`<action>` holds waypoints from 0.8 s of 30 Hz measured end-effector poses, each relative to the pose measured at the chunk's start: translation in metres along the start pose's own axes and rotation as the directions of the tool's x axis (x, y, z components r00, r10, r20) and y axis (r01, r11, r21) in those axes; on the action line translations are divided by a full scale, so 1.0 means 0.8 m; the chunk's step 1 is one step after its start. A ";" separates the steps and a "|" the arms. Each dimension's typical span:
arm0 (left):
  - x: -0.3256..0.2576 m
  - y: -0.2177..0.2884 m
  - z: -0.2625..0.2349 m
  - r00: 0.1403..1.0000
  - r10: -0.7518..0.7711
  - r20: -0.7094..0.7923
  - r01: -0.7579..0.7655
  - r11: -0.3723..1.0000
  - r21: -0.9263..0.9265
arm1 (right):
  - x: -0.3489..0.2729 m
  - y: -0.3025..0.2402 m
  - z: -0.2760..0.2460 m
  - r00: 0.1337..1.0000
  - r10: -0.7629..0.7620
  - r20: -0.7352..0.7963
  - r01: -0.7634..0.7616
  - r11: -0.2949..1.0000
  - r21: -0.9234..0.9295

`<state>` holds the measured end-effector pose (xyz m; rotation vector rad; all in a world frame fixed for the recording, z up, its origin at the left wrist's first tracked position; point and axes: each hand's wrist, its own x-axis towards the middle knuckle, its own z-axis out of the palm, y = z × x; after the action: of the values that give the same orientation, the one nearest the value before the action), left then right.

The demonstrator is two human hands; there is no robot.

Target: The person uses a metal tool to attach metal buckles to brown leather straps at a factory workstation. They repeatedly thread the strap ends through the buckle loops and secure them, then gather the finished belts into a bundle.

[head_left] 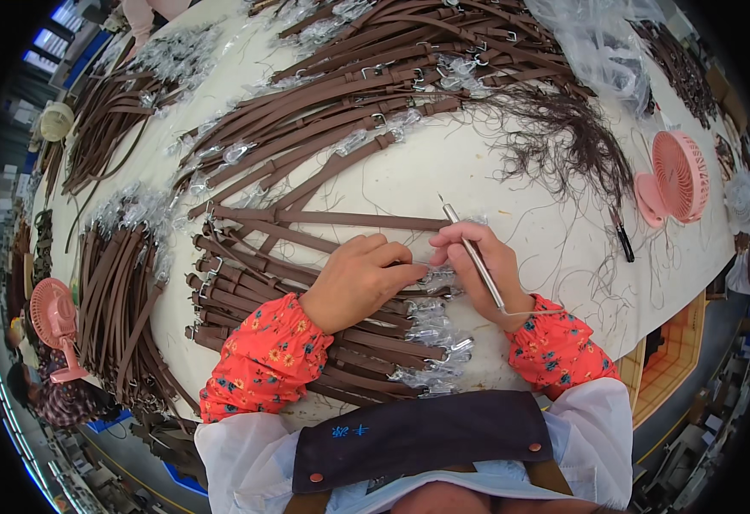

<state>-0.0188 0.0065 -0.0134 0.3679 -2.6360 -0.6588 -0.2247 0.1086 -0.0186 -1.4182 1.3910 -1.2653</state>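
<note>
My left hand [362, 281] is closed, thumb and forefinger pinched at the plastic-wrapped end [440, 277] of a brown strap; the fingers hide most of the grip. My right hand [488, 265] holds a slim metal pen-shaped tool [476, 258], its thin tip pointing up and away, a pale cord trailing from its lower end. Both hands' fingertips are close together. One brown strap [349, 219] runs across just beyond my hands, ending by the right fingers. Under and below my left hand lies a row of buckled brown straps [366, 349], their right ends in clear plastic.
More brown straps [306, 128] cover the far table, with another bundle [118, 300] at left. Dark loose threads [563, 137] lie at far right beside a black pen-like item [624, 242]. Pink fans stand at right [680, 177] and left [53, 317]. Clear plastic [602, 47] lies at the back.
</note>
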 end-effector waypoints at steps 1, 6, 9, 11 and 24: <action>-0.001 -0.001 0.001 1.000 0.019 -0.013 -0.019 1.000 0.010 | -0.001 0.002 0.003 0.999 -0.012 -0.030 0.015 0.996 0.087; 0.000 -0.003 0.003 0.997 -0.055 -0.058 0.048 0.992 -0.119 | -0.004 0.002 -0.001 0.998 0.046 0.039 -0.056 0.947 0.315; -0.005 -0.011 0.003 0.973 -0.229 -0.005 0.219 0.937 -0.272 | -0.007 0.011 -0.006 0.983 0.097 0.154 -0.149 0.913 0.380; -0.005 -0.008 -0.005 0.948 -0.316 0.042 0.310 0.881 -0.359 | -0.008 0.013 -0.009 0.963 0.157 0.219 -0.233 0.895 0.380; -0.009 -0.016 -0.013 0.902 -0.400 0.161 0.419 0.727 -0.543 | -0.004 0.000 -0.010 0.916 0.226 0.332 -0.316 0.916 0.247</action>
<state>-0.0061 -0.0058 -0.0136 0.7650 -2.2336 -1.5570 -0.2322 0.1127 -0.0174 -1.1078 1.0968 -0.9819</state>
